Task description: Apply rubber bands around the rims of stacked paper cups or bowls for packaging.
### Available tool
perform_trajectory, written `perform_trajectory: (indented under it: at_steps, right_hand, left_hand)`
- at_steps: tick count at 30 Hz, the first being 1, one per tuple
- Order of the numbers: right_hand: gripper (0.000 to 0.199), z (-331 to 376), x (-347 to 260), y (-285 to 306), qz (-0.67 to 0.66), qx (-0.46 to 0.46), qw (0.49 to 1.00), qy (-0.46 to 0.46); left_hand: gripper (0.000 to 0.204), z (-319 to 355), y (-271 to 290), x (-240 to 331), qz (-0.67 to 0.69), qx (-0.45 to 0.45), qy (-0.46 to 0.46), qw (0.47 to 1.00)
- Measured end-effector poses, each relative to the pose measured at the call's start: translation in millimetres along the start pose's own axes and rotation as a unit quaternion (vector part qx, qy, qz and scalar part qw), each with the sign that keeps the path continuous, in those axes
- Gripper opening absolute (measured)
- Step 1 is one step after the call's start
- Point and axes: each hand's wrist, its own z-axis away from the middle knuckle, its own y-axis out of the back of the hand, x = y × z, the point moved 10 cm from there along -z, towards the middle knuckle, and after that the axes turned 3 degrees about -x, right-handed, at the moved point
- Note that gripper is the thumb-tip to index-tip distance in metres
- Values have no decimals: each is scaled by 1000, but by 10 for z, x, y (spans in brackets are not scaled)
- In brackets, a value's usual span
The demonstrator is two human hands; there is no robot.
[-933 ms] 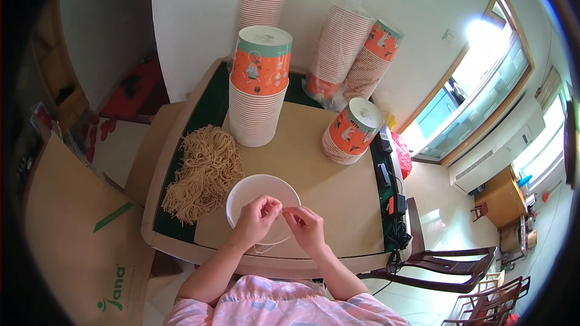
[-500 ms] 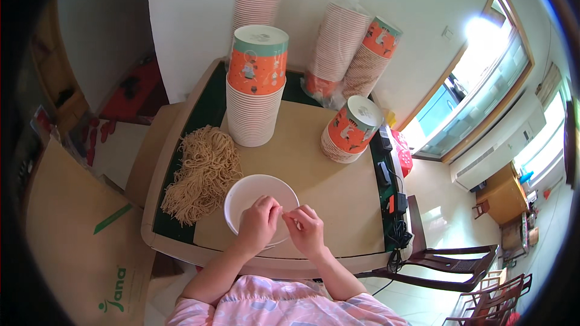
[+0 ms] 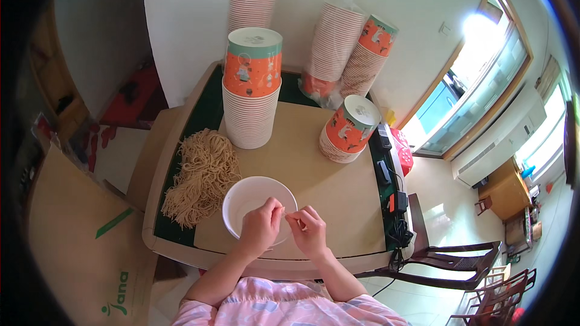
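A white paper bucket (image 3: pixel 240 195), its open mouth facing up, stands near the front edge of the table. Over its near right rim, my left hand (image 3: pixel 261 227) is closed in a pinch. My right hand (image 3: pixel 307 231) pinches close beside it, fingertips almost meeting the left ones. Something small and pale shows between the fingertips, too small to name. Left of the bucket lies a tangled heap of beige string (image 3: pixel 202 175).
Behind the heap rises a tall stack of upturned paper buckets (image 3: pixel 251 111); a shorter stack (image 3: pixel 347 130) stands to the right. Bagged stacks (image 3: pixel 335 42) line the wall. Black adapters and cables (image 3: pixel 397 223) run along the right edge, near a dark chair (image 3: pixel 453 259).
My hands stay pinched over the bucket, with the fingertips slightly further apart. The whole view has shifted a little.
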Motion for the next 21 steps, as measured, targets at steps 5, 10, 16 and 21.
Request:
perform_trajectory:
  at_steps: [5,10,16,21]
  right_hand:
    - [7,8,-53,33,2,5,1000,15]
    - [8,-70,-55,-7,-49,-41,997,-48]
    - [12,-29,124,-11,-142,-37,986,-80]
    - [10,9,333,41,-208,-16,970,-128]
  left_hand:
    - [9,0,-21,-30,76,-15,24,997]
    - [8,-23,-32,-42,77,-13,27,997]
    - [10,-49,-12,96,84,-15,15,996]
    - [12,-10,-32,67,37,-145,69,986]
